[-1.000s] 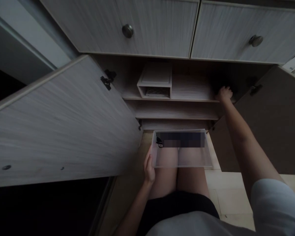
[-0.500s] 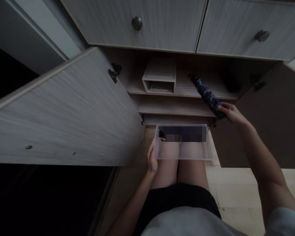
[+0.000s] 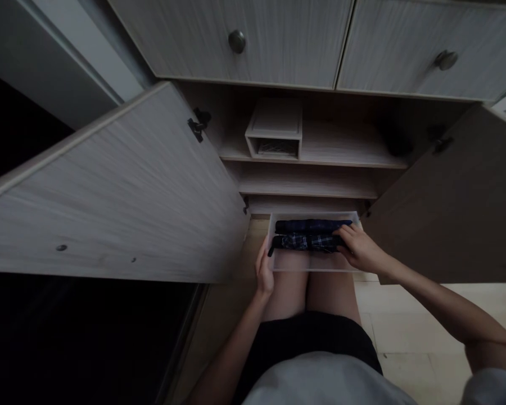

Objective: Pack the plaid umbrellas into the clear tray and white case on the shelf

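Note:
A clear plastic box (image 3: 316, 269) rests on my knees in front of the cabinet. My left hand (image 3: 264, 271) grips its left wall. Inside lie two folded umbrellas side by side. The dark blue umbrella (image 3: 303, 226) is along the far wall. Nearer to me is the plaid umbrella (image 3: 307, 242), with its black strap at the left edge of the box. My right hand (image 3: 360, 247) reaches over the right end of the box, fingers closed round the right end of the plaid umbrella. Part of that end is hidden under the fingers.
The cabinet's left door (image 3: 152, 191) and right door (image 3: 451, 191) stand open on either side. A white box (image 3: 276, 118) sits on the upper shelf (image 3: 346, 143). A dark object (image 3: 394, 138) is at the shelf's right. Drawers with round knobs (image 3: 236, 41) are above.
My right hand has brought the plaid umbrella down and left from in front of the shelf into the clear box. My left hand stays on the box.

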{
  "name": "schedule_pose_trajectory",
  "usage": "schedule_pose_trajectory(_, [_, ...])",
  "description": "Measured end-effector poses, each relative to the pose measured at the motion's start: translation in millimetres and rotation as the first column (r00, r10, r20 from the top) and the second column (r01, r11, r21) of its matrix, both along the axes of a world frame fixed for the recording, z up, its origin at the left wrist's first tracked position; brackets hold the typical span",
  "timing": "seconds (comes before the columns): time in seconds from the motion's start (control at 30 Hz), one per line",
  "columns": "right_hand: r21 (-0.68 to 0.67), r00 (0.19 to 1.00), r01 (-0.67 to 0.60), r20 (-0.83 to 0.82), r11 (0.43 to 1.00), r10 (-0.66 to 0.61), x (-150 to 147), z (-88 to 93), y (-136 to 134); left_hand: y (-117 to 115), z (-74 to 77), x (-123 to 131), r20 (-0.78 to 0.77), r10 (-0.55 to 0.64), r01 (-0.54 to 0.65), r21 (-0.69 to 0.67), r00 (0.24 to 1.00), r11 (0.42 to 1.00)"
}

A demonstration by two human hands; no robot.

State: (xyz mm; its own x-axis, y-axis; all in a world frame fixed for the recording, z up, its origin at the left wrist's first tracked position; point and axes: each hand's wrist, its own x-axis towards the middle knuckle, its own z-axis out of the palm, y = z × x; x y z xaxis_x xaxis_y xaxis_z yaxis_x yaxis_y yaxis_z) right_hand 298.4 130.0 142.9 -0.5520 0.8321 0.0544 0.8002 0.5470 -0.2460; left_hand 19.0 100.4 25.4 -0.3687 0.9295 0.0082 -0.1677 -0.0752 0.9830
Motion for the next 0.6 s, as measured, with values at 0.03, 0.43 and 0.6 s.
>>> schedule_pose_trajectory(0.03, [0.016,0.999,0.010,0.045,1.000,-0.011,-2.5,-5.3,1.8,0.2,0.6,0.1,0.008,0.005,-0.005,-0.009,1.000,1.000])
schedule_pose_trajectory(0.43, [0.024,0.999,-0.012,0.049,1.000,0.011,3.6,-0.2,31.5,0.6,-2.2,-0.5,0.060,0.006,-0.006,0.006,0.998,1.000])
schedule_pose_trajectory(0.6, [0.195,0.912,0.404,-0.155,0.894,-0.379,75.7,41.6,127.3,0.6,0.5,-0.2,0.092,-0.019,0.018,0.010,0.996,1.000])
